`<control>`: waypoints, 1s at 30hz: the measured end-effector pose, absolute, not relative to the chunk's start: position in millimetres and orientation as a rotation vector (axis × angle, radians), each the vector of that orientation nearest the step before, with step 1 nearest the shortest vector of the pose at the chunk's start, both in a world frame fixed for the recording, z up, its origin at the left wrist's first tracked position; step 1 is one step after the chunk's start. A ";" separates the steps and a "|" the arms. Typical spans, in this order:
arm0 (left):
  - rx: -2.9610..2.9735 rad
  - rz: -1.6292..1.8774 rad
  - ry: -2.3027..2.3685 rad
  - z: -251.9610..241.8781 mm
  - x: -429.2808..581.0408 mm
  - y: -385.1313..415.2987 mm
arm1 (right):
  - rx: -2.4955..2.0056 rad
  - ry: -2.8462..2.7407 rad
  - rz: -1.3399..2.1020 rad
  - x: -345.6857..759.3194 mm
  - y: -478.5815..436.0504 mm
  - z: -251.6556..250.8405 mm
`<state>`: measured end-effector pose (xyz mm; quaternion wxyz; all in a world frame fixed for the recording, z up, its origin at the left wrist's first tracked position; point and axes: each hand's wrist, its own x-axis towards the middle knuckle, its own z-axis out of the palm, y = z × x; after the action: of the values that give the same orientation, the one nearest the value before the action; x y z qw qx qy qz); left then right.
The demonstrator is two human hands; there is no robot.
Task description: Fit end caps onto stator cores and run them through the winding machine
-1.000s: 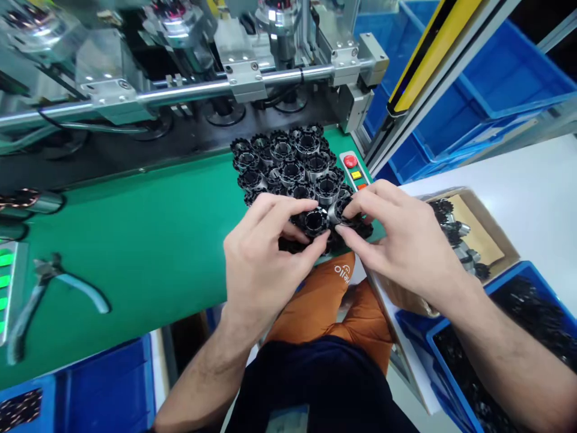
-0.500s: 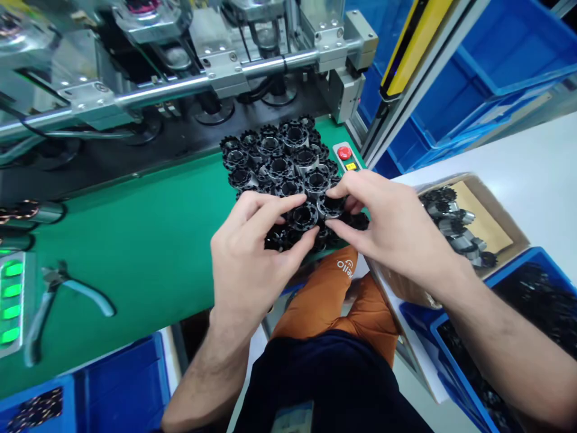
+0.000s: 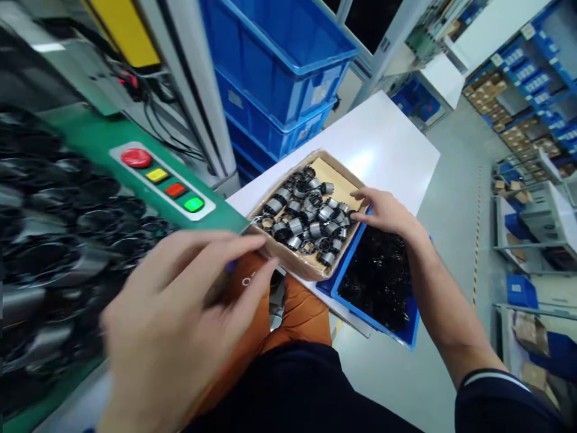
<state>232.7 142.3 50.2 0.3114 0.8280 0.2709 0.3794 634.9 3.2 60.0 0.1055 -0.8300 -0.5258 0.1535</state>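
Observation:
My right hand point(image 3: 383, 210) reaches over the right rim of a cardboard box point(image 3: 297, 266), thumb and fingers apart, with its fingertips close to the parts inside. Several metal rings with black toothed plastic ends point(image 3: 311, 207) lie jumbled in that box. In the near left, my left hand point(image 3: 180, 319) hovers blurred, its fingers spread and nothing between them. Left of it, stacked rings of the same kind point(image 3: 49, 234) stand on the green work surface point(image 3: 97, 141).
A button panel point(image 3: 163, 183) with red, yellow and green buttons sits on the green edge. Stacked blue crates point(image 3: 279, 78) stand behind the white table point(image 3: 396, 138). Below my right forearm is a blue bin point(image 3: 412, 328) of black parts. Shelves point(image 3: 523, 84) line the far right.
The view has swung right, toward the cardboard box. My right hand has left the stacked rings for the box; my left hand has come off the ring it was touching.

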 end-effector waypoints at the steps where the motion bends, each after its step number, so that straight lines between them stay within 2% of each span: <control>1: 2.286 0.974 0.640 51.8 269.4 145.1 | -2.477 -1.552 0.514 652.1 -4.5 50.4; 3: 2.399 0.837 0.521 53.3 346.9 150.4 | -2.472 -1.577 0.585 670.9 -14.6 31.1; 8: 2.787 0.015 0.267 40.9 510.1 152.8 | -2.445 -1.585 0.565 672.6 -22.2 -5.1; 14: 2.826 -0.395 0.109 10.4 579.5 163.2 | -2.469 -1.469 0.400 684.1 -23.0 -26.9; 17: 2.782 -0.465 0.055 3.0 588.3 171.6 | -2.451 -1.413 0.376 693.6 -22.5 -31.1; 22: 2.859 -0.170 0.165 -3.1 588.9 173.7 | -2.433 -1.375 0.309 696.1 -20.2 -30.3; 25: 2.878 -0.192 0.219 0.3 579.3 173.3 | -2.409 -1.385 0.225 686.2 -22.4 -23.9; 30: 2.909 -0.234 0.192 18.8 553.1 172.9 | -2.263 -1.528 0.520 659.7 -29.5 -20.9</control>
<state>553.1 172.9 18.8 0.1084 0.9888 0.0651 -0.0795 659.7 -29.5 -20.9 0.1802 -0.8009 -0.5407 0.1839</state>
